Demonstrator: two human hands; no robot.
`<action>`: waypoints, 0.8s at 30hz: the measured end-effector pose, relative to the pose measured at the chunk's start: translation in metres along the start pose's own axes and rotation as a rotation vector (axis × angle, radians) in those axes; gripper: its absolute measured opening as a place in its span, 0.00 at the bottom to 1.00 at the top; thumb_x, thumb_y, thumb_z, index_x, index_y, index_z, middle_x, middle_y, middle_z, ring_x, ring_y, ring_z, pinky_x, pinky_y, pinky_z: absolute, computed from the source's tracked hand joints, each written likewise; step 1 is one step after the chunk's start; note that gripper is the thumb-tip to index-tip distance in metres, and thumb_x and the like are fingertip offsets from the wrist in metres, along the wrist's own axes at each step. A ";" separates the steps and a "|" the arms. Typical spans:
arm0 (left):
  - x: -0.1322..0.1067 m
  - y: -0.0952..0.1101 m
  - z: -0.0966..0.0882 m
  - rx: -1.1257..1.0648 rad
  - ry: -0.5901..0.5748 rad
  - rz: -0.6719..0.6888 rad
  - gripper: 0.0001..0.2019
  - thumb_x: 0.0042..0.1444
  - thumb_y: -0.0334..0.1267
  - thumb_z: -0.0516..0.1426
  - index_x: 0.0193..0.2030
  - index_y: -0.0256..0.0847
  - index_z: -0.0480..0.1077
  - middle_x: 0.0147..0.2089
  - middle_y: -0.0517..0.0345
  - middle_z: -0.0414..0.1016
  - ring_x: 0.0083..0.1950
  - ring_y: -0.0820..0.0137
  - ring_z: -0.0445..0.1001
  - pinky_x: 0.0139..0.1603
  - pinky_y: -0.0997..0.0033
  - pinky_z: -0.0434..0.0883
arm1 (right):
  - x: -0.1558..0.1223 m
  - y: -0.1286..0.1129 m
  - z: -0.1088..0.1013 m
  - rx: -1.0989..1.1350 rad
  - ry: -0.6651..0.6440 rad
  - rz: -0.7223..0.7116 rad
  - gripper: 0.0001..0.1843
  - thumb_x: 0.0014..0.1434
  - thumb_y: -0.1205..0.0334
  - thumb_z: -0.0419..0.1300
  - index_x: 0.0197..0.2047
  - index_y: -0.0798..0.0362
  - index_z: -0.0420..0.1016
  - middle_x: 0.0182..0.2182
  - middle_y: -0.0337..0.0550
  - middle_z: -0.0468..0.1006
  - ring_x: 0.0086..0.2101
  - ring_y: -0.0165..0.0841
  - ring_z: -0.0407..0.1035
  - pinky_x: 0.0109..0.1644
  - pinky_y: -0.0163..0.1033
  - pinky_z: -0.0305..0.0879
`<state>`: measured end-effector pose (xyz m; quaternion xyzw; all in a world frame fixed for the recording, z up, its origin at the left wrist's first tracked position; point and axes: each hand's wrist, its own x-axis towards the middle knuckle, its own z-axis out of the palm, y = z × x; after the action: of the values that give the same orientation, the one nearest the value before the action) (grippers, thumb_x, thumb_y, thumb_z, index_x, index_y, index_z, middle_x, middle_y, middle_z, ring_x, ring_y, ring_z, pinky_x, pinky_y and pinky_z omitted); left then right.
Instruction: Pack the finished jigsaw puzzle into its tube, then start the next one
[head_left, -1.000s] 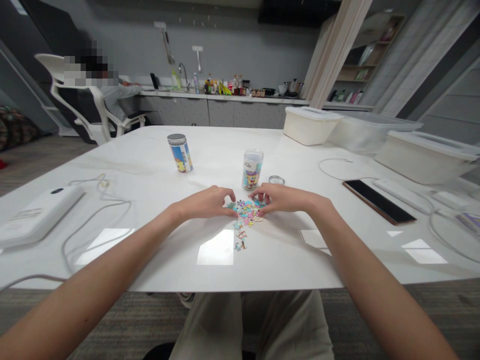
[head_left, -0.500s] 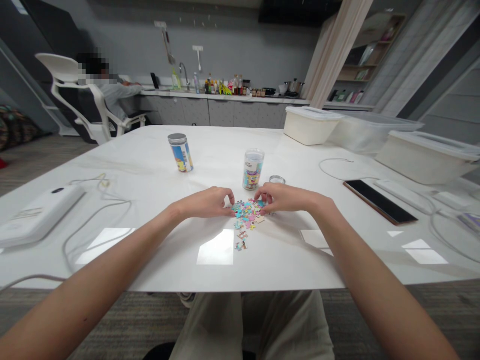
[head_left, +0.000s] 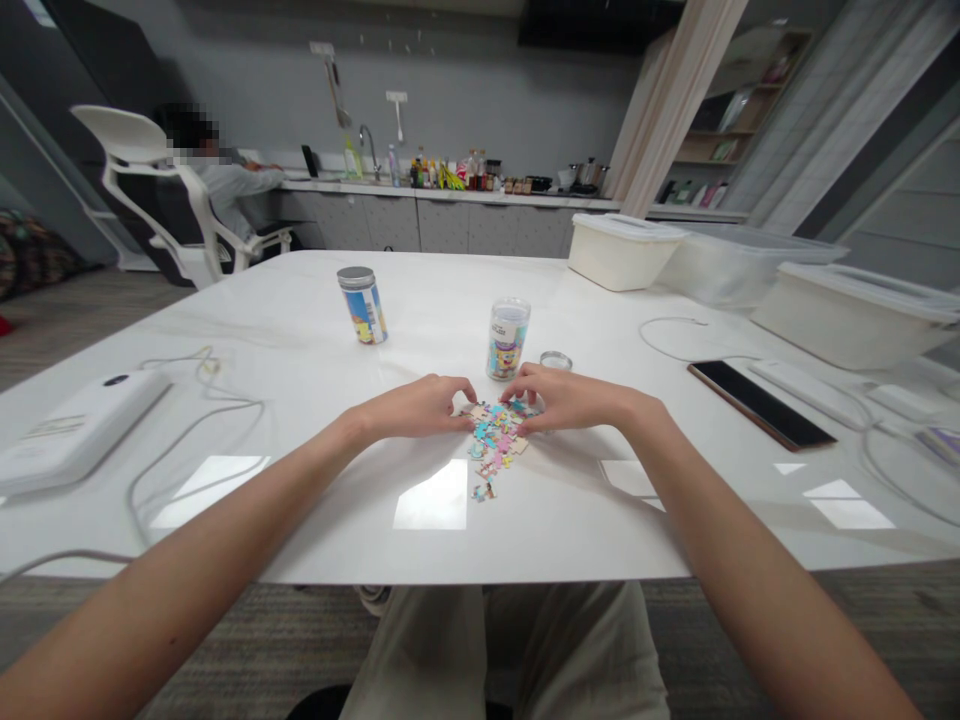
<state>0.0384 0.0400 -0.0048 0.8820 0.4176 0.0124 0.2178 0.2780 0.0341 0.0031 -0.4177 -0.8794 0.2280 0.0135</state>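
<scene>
In the head view, puzzle pieces (head_left: 493, 437) in a loose, flat heap on the white table (head_left: 435, 300), between the left hand (head_left: 429, 406) and the right hand (head_left: 561, 399). Small, knobbed in outline, mixed in colour: turquoise, pink, yellow, and some plain beige. Thickest near the fingertips, thinning toward the table's near edge and ending in a few pieces just in front of the heap. Overlapping in the middle.

Left hand half open at the heap's left edge, thumb and forefinger curved and apart, with no piece clearly gripped. Right hand likewise half open at the right edge, fingers bent over the pieces, thumb low beside them; again, no clear grip.

Just beyond the heap, a clear jar (head_left: 508, 340), upright, with a cartoon label. Beside it, a round lid (head_left: 556, 360), partly covered by the right hand. Farther off to the left, a second jar (head_left: 363, 308), upright under a grey cap.

Hidden: the pieces under the fingers, and most of the left hand's other fingers. Too small to make out: the print on single pieces. Cut off at the bottom of the view: both forearms.
</scene>
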 end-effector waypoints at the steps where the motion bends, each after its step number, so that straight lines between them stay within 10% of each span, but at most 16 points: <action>1: 0.001 0.000 0.001 -0.008 -0.001 0.020 0.22 0.57 0.50 0.54 0.54 0.40 0.68 0.32 0.56 0.77 0.32 0.68 0.72 0.34 0.72 0.63 | 0.001 -0.001 0.001 -0.004 0.004 -0.024 0.23 0.53 0.55 0.63 0.52 0.52 0.72 0.49 0.49 0.68 0.44 0.39 0.67 0.49 0.44 0.63; 15: 0.001 0.006 0.003 -0.022 0.036 0.062 0.17 0.58 0.46 0.53 0.47 0.38 0.73 0.24 0.60 0.73 0.26 0.71 0.70 0.32 0.73 0.63 | 0.002 0.000 0.002 0.009 0.048 -0.082 0.16 0.56 0.59 0.59 0.48 0.51 0.72 0.47 0.48 0.70 0.44 0.38 0.67 0.49 0.44 0.63; 24: 0.002 0.002 0.005 0.004 0.089 0.049 0.16 0.58 0.39 0.49 0.47 0.41 0.74 0.32 0.55 0.78 0.31 0.70 0.73 0.34 0.73 0.64 | -0.002 -0.007 0.000 0.176 -0.182 -0.005 0.13 0.49 0.52 0.65 0.34 0.51 0.72 0.32 0.40 0.75 0.32 0.33 0.68 0.35 0.37 0.63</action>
<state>0.0427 0.0385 -0.0091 0.8910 0.4052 0.0561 0.1970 0.2744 0.0283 0.0060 -0.3904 -0.8546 0.3413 -0.0293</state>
